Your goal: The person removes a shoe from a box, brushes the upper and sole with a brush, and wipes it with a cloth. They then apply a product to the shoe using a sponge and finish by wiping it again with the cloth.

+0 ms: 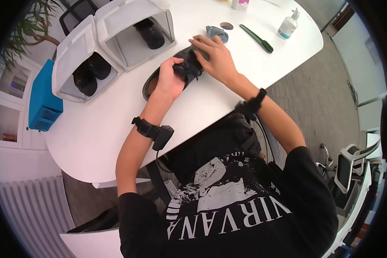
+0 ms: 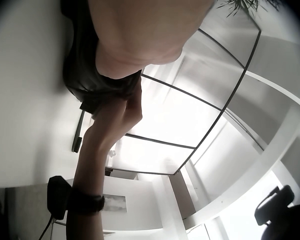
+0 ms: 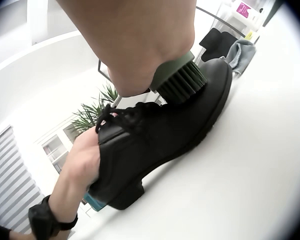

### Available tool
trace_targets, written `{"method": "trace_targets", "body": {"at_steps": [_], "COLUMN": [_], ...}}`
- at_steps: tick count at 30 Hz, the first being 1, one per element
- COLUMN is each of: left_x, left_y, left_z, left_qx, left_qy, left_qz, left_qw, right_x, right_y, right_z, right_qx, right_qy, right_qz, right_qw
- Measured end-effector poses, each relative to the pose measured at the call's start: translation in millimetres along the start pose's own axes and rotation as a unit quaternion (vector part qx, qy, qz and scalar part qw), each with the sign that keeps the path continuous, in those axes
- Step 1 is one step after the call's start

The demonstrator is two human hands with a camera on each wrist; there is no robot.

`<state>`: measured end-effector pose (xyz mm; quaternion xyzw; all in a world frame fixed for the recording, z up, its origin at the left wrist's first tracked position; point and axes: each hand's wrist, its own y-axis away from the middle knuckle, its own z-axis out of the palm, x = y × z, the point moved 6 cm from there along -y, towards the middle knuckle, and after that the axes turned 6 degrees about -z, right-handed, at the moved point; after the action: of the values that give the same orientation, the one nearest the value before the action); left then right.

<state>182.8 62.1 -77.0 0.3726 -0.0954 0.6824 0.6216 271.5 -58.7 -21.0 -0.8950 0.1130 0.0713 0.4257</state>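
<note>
A black lace-up shoe with a low heel lies on the white table, its toe pointing away. The left hand grips the shoe around its opening and side, thumb near the laces. In the right hand is a green brush, its dark bristles against the top of the toe in the right wrist view. Most of the brush is covered by the palm and fingers. The left wrist view shows the dark shoe partly behind the left hand.
Beyond the hands lie a crumpled grey-blue cloth, a small round brown disc and a long-handled green brush. A pump bottle stands farther right. At left are two white boxes holding black shoes, and a blue container.
</note>
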Motion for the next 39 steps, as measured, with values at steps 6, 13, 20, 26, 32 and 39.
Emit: {"method": "trace_targets", "body": {"at_steps": [6, 13, 20, 26, 32, 39], "left_x": [-10, 1, -6, -1, 0, -7], "left_y": [-9, -7, -9, -3, -4, -7], "left_z": [-15, -7, -12, -6, -7, -15], "left_qx": [0.019, -0.013, 0.017, 0.019, 0.004, 0.035], "left_qy": [-0.021, -0.013, -0.018, -0.013, -0.018, -0.031], "left_qz": [-0.007, 0.004, -0.007, 0.001, -0.008, -0.002], "left_qw": [1.000, 1.000, 1.000, 1.000, 1.000, 0.999], "right_x": [24, 6, 13, 32, 13, 38], "right_y": [-2, -16, 23, -28, 26, -20], "right_z": [2, 10, -7, 9, -15, 5], "right_qx": [0.004, -0.004, 0.008, 0.038, 0.013, 0.022], "right_qy": [0.000, 0.064, 0.046, 0.068, 0.067, 0.073], "right_qz": [0.027, -0.022, -0.001, 0.006, 0.016, 0.003], "right_qw": [1.000, 0.998, 0.999, 0.997, 0.998, 0.997]}}
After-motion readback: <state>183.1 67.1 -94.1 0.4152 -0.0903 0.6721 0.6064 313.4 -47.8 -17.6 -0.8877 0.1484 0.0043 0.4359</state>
